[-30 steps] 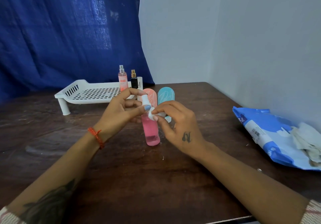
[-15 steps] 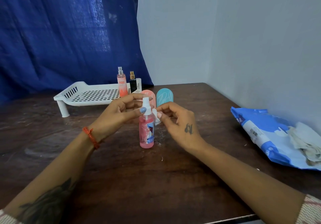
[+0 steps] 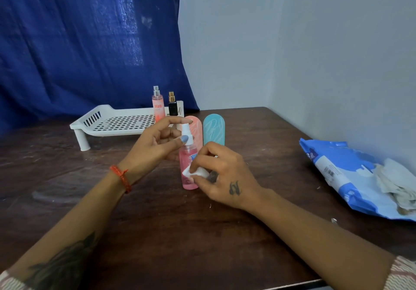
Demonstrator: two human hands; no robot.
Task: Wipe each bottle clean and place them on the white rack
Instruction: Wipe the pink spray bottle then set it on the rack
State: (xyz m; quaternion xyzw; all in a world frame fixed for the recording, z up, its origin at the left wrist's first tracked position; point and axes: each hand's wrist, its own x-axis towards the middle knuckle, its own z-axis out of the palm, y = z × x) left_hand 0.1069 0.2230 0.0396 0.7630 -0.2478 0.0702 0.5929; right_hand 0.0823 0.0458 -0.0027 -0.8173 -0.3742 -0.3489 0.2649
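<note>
A small pink spray bottle [image 3: 187, 159] stands upright on the dark wooden table in front of me. My left hand [image 3: 155, 145] pinches its white spray head between thumb and fingers. My right hand [image 3: 219, 177] pinches a white wipe [image 3: 195, 172] and presses it on the bottle's lower side. Behind it stand a pink flat bottle [image 3: 196, 130] and a teal flat bottle [image 3: 213, 130]. The white rack [image 3: 117, 122] sits at the back left, with a tall pink spray bottle [image 3: 158, 107] and a small black bottle [image 3: 172, 105] on its right end.
A blue and white wipes packet [image 3: 344, 175] lies at the right by the wall, with crumpled used wipes [image 3: 396, 181] on it. A blue curtain hangs behind the rack. The table's front edge runs along the bottom right.
The pink spray bottle went from tilted to standing upright on the table. My right hand moved the wipe from the spray head down to the bottle's lower body.
</note>
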